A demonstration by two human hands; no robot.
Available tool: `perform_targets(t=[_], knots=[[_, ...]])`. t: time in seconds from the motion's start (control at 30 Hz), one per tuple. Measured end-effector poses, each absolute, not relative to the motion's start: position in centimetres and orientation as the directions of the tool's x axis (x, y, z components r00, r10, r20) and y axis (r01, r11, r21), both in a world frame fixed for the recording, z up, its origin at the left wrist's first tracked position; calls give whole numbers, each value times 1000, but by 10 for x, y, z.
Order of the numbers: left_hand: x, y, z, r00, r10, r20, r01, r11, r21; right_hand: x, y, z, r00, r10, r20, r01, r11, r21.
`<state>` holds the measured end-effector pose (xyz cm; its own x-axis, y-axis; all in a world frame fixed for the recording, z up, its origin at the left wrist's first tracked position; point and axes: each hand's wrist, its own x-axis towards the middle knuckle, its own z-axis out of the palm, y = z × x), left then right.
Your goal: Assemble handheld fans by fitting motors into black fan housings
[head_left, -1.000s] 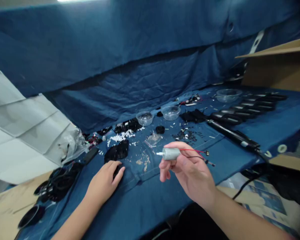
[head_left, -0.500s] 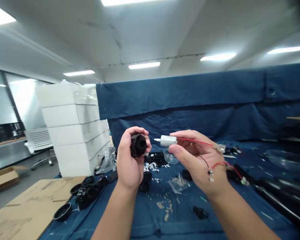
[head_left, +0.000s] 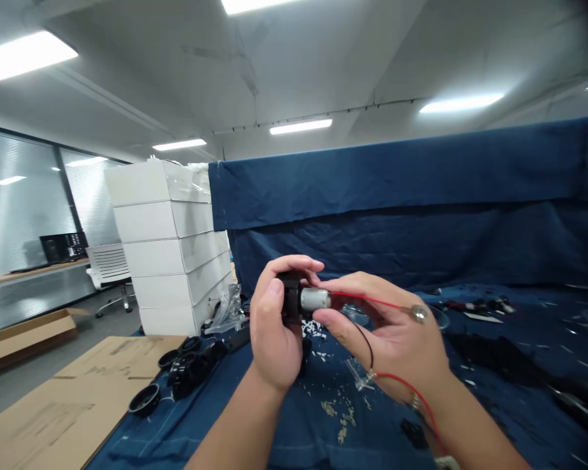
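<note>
My left hand [head_left: 277, 320] is wrapped round a black plastic housing [head_left: 291, 297], its opening turned to the right. A small silver electric motor [head_left: 315, 299] sits with its front end in that opening, and its rear part still shows. My right hand [head_left: 392, 329] is closed at the motor's back end, thumb below and fingers above. Red and black wires [head_left: 372, 299] run from the motor across my right palm to small metal contacts [head_left: 419, 314]. How deep the motor's shaft reaches inside the housing is hidden.
Black round parts [head_left: 189, 372] lie at the left on the blue cloth [head_left: 294, 431], beside flat cardboard [head_left: 78, 398]. White boxes [head_left: 159, 261] are stacked behind them. Small beige bits [head_left: 340, 418] and white bits [head_left: 318, 333] are scattered ahead. Black tubes [head_left: 568, 398] lie at the right.
My hands have come together. The motor, earlier apart from the housing with its white-tipped shaft showing, now has its front end in the housing's opening. The view has swung slightly left.
</note>
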<state>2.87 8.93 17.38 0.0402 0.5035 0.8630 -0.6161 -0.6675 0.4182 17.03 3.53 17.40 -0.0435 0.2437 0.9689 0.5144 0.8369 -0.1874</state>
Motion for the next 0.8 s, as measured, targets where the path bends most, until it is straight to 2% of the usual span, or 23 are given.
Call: perform_targets(t=[0.1, 0.27, 0.43, 0.5, 0.57, 0.7, 0.8], knots=[[31, 84, 174, 20, 507, 862, -650, -648, 397, 169, 34, 173, -67, 234, 970, 478, 861, -175], [36, 73, 168, 47, 524, 851, -716, -576, 394, 166, 25, 173, -96, 192, 977, 509, 853, -117], [35, 80, 170, 59, 473, 879, -697, -611, 376, 164, 19, 175, -99, 148, 984, 575, 816, -65], [31, 89, 174, 88, 471, 878, -620, -664, 418, 162, 27, 172, -87, 80, 993, 640, 768, -6], [27, 99, 178, 137, 545, 827, -560, -646, 519, 162, 42, 166, -67, -31, 997, 696, 714, 69], [28, 107, 181, 312, 734, 603, -561, -370, 740, 167, 80, 148, -99, -195, 976, 733, 649, 204], [28, 106, 180, 299, 744, 598, -570, -363, 737, 176, 98, 142, -174, -211, 962, 686, 674, 272]])
